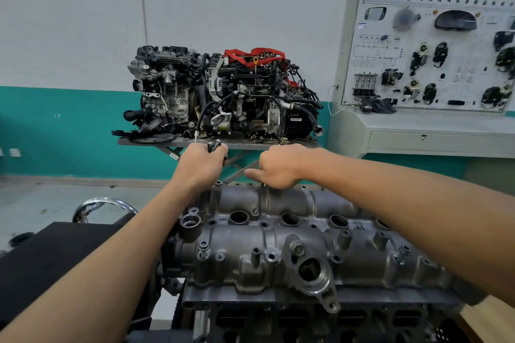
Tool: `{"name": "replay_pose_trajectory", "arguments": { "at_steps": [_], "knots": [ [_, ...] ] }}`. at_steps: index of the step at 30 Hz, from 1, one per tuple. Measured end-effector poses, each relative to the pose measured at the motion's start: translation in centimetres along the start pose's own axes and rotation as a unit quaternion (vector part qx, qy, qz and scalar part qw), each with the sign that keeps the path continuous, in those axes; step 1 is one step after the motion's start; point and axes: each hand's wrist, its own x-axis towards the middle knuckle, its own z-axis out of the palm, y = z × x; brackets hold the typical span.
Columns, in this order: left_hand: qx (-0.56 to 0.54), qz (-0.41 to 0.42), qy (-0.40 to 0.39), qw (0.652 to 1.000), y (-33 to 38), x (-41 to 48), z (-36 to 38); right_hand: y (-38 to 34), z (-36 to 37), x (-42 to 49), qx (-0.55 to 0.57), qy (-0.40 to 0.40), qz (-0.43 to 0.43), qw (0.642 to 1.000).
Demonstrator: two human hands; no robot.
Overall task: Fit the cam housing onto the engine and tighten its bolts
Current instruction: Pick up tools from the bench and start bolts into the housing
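The cam housing (278, 253) is seated on the engine (278, 317); bolts (214, 145) are being started
Spares are gripped in the left hand (200, 166) above the housing's far edge; the right hand (276, 168) is curled there, its hold unclear; careful hole alignment is called for next

Bright, even light (soft shadows); wide-angle bending at edges

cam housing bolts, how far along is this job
Done: the cam housing sits on the engine. In hand: the left hand grips a bunch of bolts; the right hand reaches down at the housing's far edge, its fingertips hidden. Left: several near-side bolt holes look empty, so most of the bolting and the tightening likely remain.
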Motion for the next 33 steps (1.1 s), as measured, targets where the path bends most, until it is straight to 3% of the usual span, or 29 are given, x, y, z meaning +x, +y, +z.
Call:
{"name": "replay_pose_trajectory", "arguments": {
  "at_steps": [4, 8, 10, 13, 15, 21, 33],
  "knots": [
    [-0.008, -0.002, -0.009, 1.0, -0.2, 0.2, 0.1, 0.3, -0.6, -0.2, -0.024, -0.026, -0.073, 0.997],
    [-0.004, -0.017, -0.028, 0.999, -0.2, 0.7, 0.2, -0.6, 0.6, 0.1, -0.022, 0.034, -0.005, 0.999],
    [0.023, -0.029, -0.051, 0.998, 0.0, 1.2, 0.0, -0.2, 0.3, 0.1, 0.012, 0.027, 0.012, 1.0],
    [0.154, 0.006, -0.068, 0.986, 0.2, 1.6, -0.1, 0.8, -1.1, 0.0, 0.022, -0.031, -0.054, 0.998],
    [0.275, 0.034, -0.065, 0.959, 0.0, 1.5, 0.1, 1.0, -1.5, 0.1, -0.006, -0.049, -0.09, 0.995],
    [0.44, 0.084, -0.05, 0.893, -1.0, 1.3, 0.5, 0.3, -0.8, -0.1, -0.031, -0.025, -0.074, 0.996],
    [0.433, 0.067, -0.081, 0.895, -0.6, 0.4, -0.1, -0.2, 0.7, -0.8, 0.019, 0.003, -0.028, 0.999]
  ]
}}
